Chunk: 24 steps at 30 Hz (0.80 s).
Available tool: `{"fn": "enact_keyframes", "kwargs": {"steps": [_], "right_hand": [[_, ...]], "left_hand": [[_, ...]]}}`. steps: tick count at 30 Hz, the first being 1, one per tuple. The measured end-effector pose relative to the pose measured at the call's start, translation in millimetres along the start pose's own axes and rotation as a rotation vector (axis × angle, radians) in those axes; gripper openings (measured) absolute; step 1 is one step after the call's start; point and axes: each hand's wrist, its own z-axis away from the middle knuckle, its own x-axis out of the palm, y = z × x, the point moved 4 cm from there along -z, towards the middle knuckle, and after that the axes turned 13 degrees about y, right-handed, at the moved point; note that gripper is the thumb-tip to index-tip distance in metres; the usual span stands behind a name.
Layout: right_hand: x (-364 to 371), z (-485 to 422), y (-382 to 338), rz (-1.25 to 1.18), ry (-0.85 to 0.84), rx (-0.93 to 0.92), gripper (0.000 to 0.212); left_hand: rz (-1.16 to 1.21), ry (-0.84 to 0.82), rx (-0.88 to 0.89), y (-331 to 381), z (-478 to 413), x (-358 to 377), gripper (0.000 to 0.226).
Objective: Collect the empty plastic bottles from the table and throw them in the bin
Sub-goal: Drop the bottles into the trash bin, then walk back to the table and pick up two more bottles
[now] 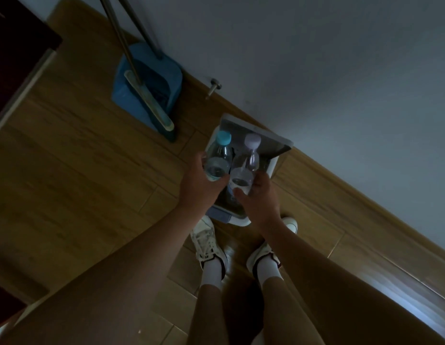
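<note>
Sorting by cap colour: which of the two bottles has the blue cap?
The left bottle, gripped by the left hand, nearer the dustpan; the right bottle, in the right hand, has a pale lilac cap.

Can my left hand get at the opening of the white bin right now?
Probably yes. The left hand, gripping the clear blue-capped plastic bottle, is over the white plastic bin, whose lid stands open; only the right hand with its clear lilac-capped bottle is alongside.
</note>
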Motion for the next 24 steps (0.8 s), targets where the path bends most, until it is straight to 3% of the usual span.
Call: {"fn": "enact_keyframes", "kwargs": {"steps": [8,12,16,20,24], "right_hand": [[-49,33,24,0.169,-0.255,0.265,0.035],[-103,58,11,0.143,-0.24,0.266,0.016],[-171,87,-8,0.074,-0.252,0.29,0.017],[-254,126,-37,-0.004,-0.134,0.246,0.01],[-329,174,-50,-0.032,-0.008,0.259,0.015]], "left_hand": [[-0.223,-0.11,-0.211,-12,41,-45,0.045],[-0.249,-0.147,-0.217,17,76,-93,0.037],[-0.27,-0.15,-0.222,65,111,-144,0.042],[-0.202,-0.153,-0.158,137,150,-181,0.03],[-0.209,-0.185,0.085,219,172,-200,0.019]]}}
